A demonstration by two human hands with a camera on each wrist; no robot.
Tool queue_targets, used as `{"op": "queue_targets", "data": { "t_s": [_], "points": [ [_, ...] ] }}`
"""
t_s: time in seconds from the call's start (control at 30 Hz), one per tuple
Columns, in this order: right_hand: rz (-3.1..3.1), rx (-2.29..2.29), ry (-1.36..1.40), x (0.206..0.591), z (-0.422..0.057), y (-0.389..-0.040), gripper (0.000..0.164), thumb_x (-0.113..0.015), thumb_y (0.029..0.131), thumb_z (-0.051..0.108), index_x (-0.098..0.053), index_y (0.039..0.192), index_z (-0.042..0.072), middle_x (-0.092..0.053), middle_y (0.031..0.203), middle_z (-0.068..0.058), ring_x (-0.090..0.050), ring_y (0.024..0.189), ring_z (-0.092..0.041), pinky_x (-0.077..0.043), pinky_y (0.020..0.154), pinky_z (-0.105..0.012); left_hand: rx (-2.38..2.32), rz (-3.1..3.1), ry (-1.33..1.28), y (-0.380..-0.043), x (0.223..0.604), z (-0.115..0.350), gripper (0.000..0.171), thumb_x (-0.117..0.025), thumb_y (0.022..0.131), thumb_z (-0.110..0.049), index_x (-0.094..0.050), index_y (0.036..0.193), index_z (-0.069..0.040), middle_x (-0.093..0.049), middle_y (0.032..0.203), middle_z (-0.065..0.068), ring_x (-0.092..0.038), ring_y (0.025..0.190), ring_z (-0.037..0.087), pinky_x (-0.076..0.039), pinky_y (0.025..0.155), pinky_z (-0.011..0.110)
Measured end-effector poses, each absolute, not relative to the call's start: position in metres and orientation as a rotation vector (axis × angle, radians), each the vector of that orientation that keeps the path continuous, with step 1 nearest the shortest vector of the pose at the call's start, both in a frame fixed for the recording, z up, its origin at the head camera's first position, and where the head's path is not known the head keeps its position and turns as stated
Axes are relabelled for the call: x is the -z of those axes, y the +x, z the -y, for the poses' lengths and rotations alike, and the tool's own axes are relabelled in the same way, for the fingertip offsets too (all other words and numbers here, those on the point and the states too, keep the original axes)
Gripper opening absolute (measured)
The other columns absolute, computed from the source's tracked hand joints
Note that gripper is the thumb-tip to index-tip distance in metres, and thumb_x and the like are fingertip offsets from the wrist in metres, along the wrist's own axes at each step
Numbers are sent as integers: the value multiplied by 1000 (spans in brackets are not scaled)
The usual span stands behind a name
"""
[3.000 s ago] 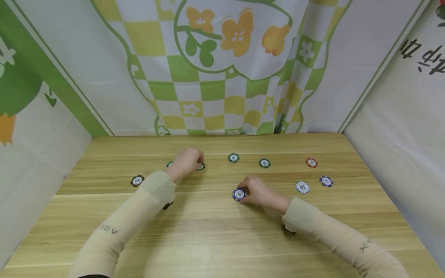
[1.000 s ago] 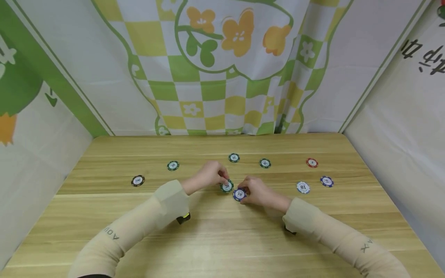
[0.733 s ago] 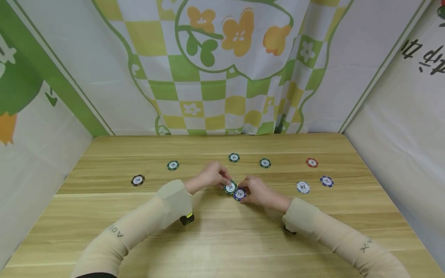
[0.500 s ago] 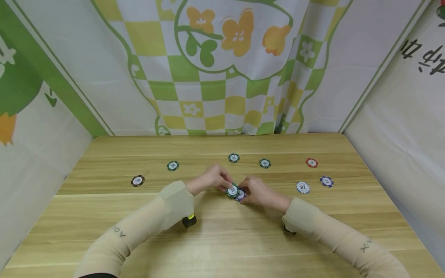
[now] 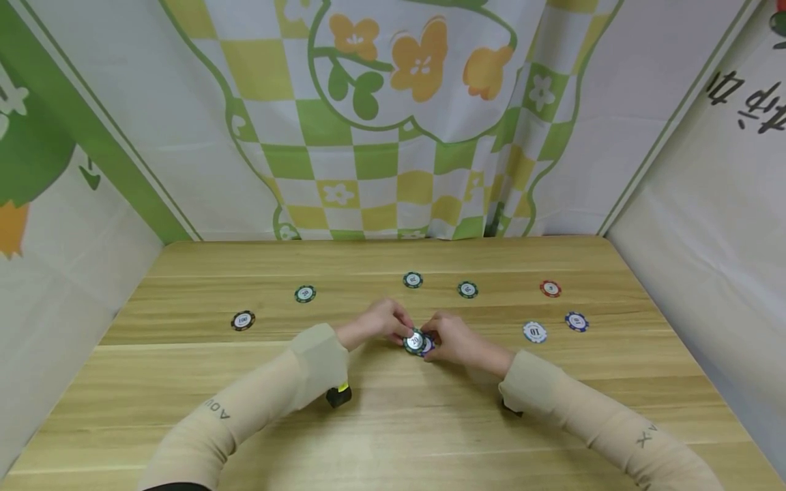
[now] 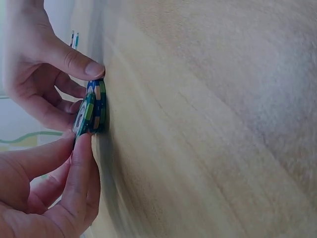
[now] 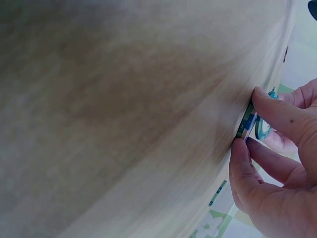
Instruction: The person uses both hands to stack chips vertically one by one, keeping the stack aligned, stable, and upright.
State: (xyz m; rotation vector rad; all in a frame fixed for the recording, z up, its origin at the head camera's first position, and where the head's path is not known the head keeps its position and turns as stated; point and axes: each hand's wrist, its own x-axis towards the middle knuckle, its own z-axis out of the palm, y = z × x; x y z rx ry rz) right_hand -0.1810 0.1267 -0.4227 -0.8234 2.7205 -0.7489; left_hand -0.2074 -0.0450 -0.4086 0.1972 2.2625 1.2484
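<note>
My left hand (image 5: 382,320) pinches the edge of a green poker chip (image 5: 414,341) marked 20. In the left wrist view this green chip (image 6: 82,118) is tilted and partly overlaps a blue poker chip (image 6: 97,96). Thumb and fingers of my right hand (image 5: 456,339) grip the blue chip (image 5: 429,348) by its rim, close on the wooden table. A green-edged layer shows beneath the blue chip (image 7: 251,119) in the right wrist view, so the right hand holds a low stack. The blue chip's printed face is mostly covered in the head view.
Loose chips lie flat around: a black 100 chip (image 5: 243,320) and a green 20 chip (image 5: 305,294) at left, two green chips (image 5: 413,279) behind the hands. To the right are a red chip (image 5: 550,288), a white chip (image 5: 535,332) and another blue chip (image 5: 577,322).
My left hand took a green chip from the back left and carried it right and nearer, until it overlapped the blue chip. The right hand has stayed in place.
</note>
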Motion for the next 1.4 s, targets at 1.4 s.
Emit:
{"op": "queue_targets", "data": {
  "t_s": [1.4],
  "points": [
    [-2757,726,-904,425,-128,-181,42,-81,66,10,-65,102,-5,-58,87,-7,-53,76,-13,-46,64,-21,-1218,-2427,276,-202,419,32,8,-70,72,9,-65,78,7,-61,72,7,-59,58,12,-53,55,22]
  ]
}}
